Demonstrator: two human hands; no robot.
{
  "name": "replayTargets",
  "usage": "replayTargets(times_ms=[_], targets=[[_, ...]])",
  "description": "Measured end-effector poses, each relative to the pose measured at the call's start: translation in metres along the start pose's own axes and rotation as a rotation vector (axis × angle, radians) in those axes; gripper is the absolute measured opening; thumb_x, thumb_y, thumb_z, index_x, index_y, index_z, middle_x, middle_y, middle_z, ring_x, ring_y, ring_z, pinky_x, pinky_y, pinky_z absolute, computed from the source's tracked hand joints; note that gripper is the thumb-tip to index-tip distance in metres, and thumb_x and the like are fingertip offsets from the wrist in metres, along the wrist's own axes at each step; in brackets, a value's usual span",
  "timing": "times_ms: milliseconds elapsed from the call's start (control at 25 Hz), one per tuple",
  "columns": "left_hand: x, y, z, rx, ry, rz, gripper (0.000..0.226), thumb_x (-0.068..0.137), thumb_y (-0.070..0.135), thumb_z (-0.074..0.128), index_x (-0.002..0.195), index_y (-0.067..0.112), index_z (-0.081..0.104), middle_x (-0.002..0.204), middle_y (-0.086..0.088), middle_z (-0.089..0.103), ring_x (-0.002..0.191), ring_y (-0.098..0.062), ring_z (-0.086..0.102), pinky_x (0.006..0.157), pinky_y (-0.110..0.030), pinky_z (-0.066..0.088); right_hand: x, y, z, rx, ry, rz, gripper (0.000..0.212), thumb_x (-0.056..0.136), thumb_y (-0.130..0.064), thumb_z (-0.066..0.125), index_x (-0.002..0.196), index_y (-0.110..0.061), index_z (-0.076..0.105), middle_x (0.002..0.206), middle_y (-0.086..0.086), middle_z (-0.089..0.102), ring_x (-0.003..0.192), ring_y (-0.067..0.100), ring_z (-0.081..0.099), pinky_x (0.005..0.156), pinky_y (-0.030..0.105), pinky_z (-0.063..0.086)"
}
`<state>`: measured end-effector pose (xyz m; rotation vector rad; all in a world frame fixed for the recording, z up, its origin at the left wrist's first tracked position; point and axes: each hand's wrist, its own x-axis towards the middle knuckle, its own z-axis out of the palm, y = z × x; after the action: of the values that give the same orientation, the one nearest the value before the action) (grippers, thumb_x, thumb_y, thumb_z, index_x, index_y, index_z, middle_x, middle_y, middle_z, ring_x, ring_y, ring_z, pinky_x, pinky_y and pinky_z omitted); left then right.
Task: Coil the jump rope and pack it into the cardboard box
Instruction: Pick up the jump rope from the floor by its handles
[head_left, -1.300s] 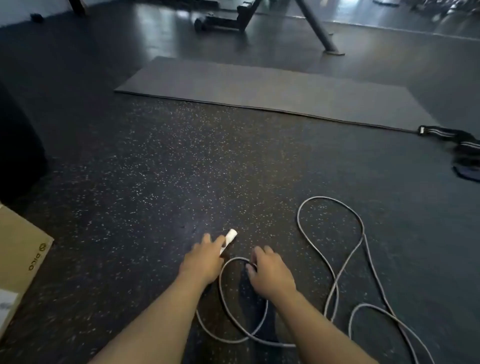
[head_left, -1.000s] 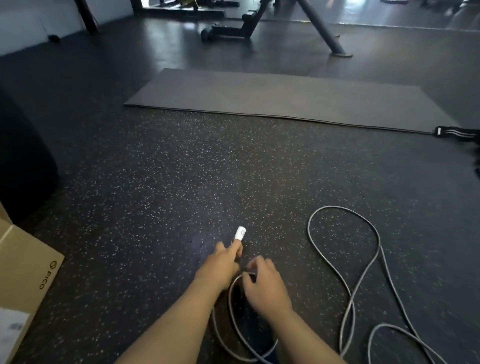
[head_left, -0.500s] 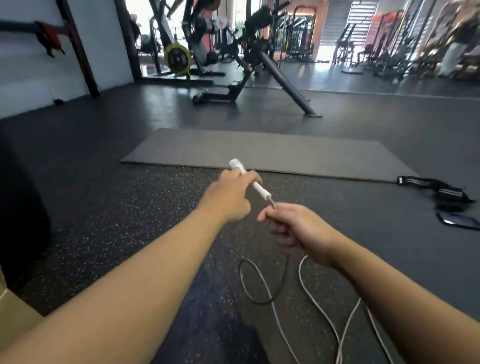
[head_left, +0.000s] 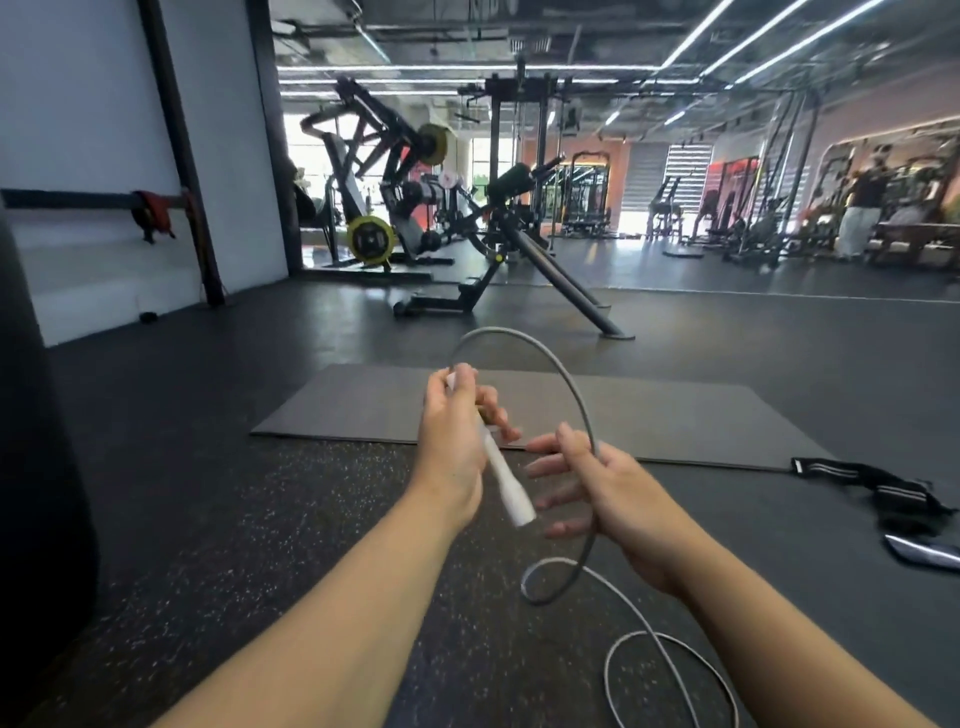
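My left hand grips the jump rope's white handle, which slants down to the right out of my fist. From the top of that fist the grey rope arches up and over to my right hand, which holds it between thumb and palm with the fingers spread. Below my right hand the rope drops into loose loops on the floor. The cardboard box is out of view.
A grey exercise mat lies on the speckled rubber floor ahead. A black striped strap and a phone lie at the right. A dark bulky object stands at the left. Gym machines fill the background.
Both hands lifted from the floor to chest height with the handle and rope. The handle flipped to point downward, and a rope arch formed between the hands. The view tilted up, losing the box.
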<state>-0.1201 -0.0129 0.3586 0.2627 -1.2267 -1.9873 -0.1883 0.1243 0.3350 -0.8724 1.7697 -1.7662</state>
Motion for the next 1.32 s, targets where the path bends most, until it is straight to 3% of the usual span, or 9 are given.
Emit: replayTargets(times_ms=[200, 280, 360, 480, 560, 640, 800, 1080, 1320], targets=[[-0.003, 0.008, 0.027, -0.319, 0.286, -0.053, 0.020, 0.110, 0.028, 0.035, 0.104, 0.012, 0.045, 0.097, -0.012, 0.067, 0.086, -0.027, 0.070, 0.090, -0.050, 0.058, -0.005, -0.008, 0.014, -0.001, -0.104, 0.009, 0.051, 0.102, -0.052, 0.048, 0.098, -0.007, 0.072, 0.058, 0.001, 0.056, 0.037, 0.016, 0.044, 0.038, 0.022, 0.033], [-0.002, 0.009, 0.020, -0.059, 0.421, 0.023, 0.018, 0.107, 0.017, 0.042, 0.124, 0.016, 0.043, 0.127, -0.014, 0.064, 0.107, -0.028, 0.066, 0.092, -0.045, 0.054, -0.002, -0.013, 0.004, -0.066, -0.101, -0.001, 0.051, 0.101, -0.051, 0.051, 0.101, -0.006, 0.075, 0.058, -0.003, 0.040, 0.042, 0.012, 0.028, 0.041, 0.022, 0.019], [-0.006, 0.017, 0.006, 0.425, 0.600, 0.299, 0.066, 0.089, 0.001, 0.054, 0.148, 0.021, 0.030, 0.154, -0.010, 0.040, 0.136, -0.029, 0.046, 0.107, -0.047, 0.041, 0.003, -0.024, -0.009, -0.245, -0.090, -0.021, 0.047, 0.100, -0.051, 0.054, 0.089, -0.009, 0.072, 0.059, -0.003, 0.039, 0.044, 0.011, 0.027, 0.041, 0.023, 0.021], [-0.007, 0.044, 0.006, 1.234, -0.049, 0.903, 0.078, 0.077, 0.006, 0.063, 0.149, 0.028, 0.043, 0.153, 0.005, 0.046, 0.147, -0.016, 0.035, 0.124, -0.051, 0.018, 0.012, -0.048, -0.026, -0.517, -0.126, -0.087, 0.037, 0.100, -0.048, 0.057, 0.085, -0.014, 0.057, 0.063, -0.001, 0.046, 0.044, 0.009, 0.034, 0.042, 0.022, 0.029], [-0.001, 0.060, 0.020, 1.544, -0.652, 0.565, 0.073, 0.081, 0.018, 0.064, 0.146, 0.041, 0.042, 0.144, 0.010, 0.058, 0.135, -0.015, 0.051, 0.122, -0.045, 0.026, 0.017, -0.062, -0.032, -0.683, -0.143, -0.119, 0.031, 0.098, -0.045, 0.061, 0.102, -0.014, 0.058, 0.065, -0.001, 0.053, 0.046, 0.009, 0.041, 0.044, 0.024, 0.034], [0.009, 0.064, 0.031, 1.546, -0.820, 0.179, 0.082, 0.081, 0.023, 0.071, 0.148, 0.045, 0.030, 0.125, 0.003, 0.069, 0.107, -0.021, 0.066, 0.099, -0.039, 0.051, 0.021, -0.072, -0.034, -0.795, -0.151, -0.130, 0.032, 0.096, -0.041, 0.066, 0.108, -0.015, 0.052, 0.064, -0.001, 0.055, 0.050, 0.014, 0.044, 0.048, 0.027, 0.037], [0.017, 0.059, 0.039, 1.438, -0.751, 0.160, 0.067, 0.085, 0.027, 0.079, 0.140, 0.032, 0.042, 0.101, 0.003, 0.075, 0.094, -0.018, 0.071, 0.075, -0.035, 0.056, 0.024, -0.083, -0.037, -0.455, -0.171, -0.136, 0.032, 0.092, -0.025, 0.074, 0.102, -0.016, 0.046, 0.066, 0.003, 0.055, 0.045, 0.013, 0.037, 0.041, 0.025, 0.028], [0.021, 0.084, 0.030, 0.499, -0.549, -0.231, 0.033, 0.101, 0.016, 0.057, 0.130, -0.002, 0.057, 0.095, -0.009, 0.067, 0.084, -0.025, 0.074, 0.078, -0.041, 0.065, 0.019, -0.078, -0.043, -0.054, -0.044, -0.167, 0.020, 0.095, -0.027, 0.070, 0.101, -0.008, 0.064, 0.061, 0.002, 0.048, 0.046, 0.017, 0.043, 0.045, 0.027, 0.035], [0.012, 0.086, 0.019, 0.794, -0.689, -0.244, 0.054, 0.101, 0.053, 0.046, 0.130, 0.009, 0.055, 0.066, 0.006, 0.049, 0.057, -0.014, 0.054, 0.063, -0.027, 0.050, 0.019, -0.102, -0.037, -0.032, -0.090, -0.101, 0.025, 0.101, -0.037, 0.058, 0.087, -0.016, 0.060, 0.055, -0.004, 0.027, 0.038, 0.008, 0.018, 0.039, 0.018, 0.013]])
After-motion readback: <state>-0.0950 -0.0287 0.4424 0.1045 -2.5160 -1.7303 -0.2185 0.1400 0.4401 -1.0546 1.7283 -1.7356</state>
